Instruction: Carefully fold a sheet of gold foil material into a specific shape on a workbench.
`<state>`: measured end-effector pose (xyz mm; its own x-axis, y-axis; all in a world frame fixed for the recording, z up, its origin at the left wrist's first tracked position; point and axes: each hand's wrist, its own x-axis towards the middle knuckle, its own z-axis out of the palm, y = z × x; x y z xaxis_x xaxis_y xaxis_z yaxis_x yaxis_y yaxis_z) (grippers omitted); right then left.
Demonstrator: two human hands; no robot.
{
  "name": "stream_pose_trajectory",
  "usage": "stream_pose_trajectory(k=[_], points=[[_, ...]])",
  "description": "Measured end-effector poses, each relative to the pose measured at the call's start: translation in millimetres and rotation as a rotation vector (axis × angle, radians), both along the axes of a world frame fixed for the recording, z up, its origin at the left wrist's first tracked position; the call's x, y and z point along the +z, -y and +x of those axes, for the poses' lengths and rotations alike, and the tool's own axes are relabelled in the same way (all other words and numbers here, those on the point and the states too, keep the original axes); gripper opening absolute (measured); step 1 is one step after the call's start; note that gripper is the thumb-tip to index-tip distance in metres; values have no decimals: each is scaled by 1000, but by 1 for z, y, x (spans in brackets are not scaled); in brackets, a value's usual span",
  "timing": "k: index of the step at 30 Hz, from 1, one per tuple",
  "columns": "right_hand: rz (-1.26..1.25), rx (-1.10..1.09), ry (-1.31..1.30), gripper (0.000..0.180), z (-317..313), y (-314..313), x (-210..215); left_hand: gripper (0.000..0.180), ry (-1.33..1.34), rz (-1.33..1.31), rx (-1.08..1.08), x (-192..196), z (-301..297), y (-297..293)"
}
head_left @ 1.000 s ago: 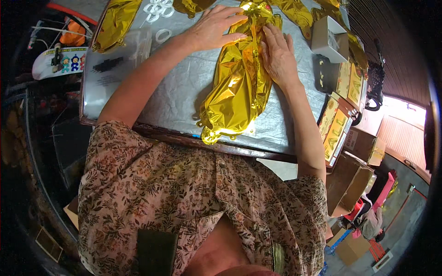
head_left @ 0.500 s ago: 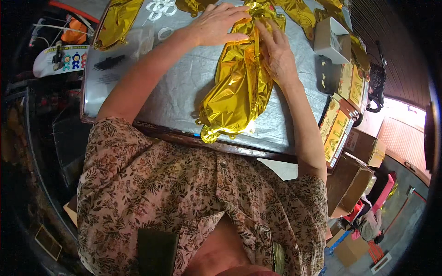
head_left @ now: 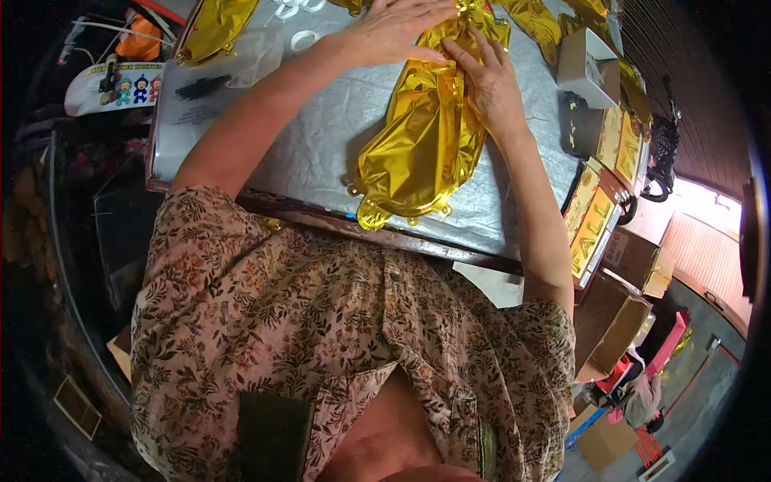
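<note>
Gold balloon lay long and crinkly on the grey surface, its wide end close to the front edge, its length going away and a bit to the right. Farther up, the right hand lay along its right side, fingers a little apart. The left hand came across from the left, thumb spread wide. Both touched it; I couldn't tell if either pinched.

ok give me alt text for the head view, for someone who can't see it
A person's left hand and right hand rest on a crinkled gold foil piece on a grey-covered table. More gold foil lies farther back, and an open white box sits to the right.
</note>
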<state>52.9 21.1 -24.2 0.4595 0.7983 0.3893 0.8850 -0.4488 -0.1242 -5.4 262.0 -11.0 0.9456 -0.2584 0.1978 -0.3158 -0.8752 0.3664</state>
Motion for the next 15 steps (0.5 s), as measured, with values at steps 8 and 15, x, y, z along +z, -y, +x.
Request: stream_pose_trajectory(k=[8,15], points=[[71,33,-37,55,1,1,-4,71,13,172,-56,-15,-63,20],[94,99,-38,65,13,3,-14,55,-82,-38,-56,2,-119,19]])
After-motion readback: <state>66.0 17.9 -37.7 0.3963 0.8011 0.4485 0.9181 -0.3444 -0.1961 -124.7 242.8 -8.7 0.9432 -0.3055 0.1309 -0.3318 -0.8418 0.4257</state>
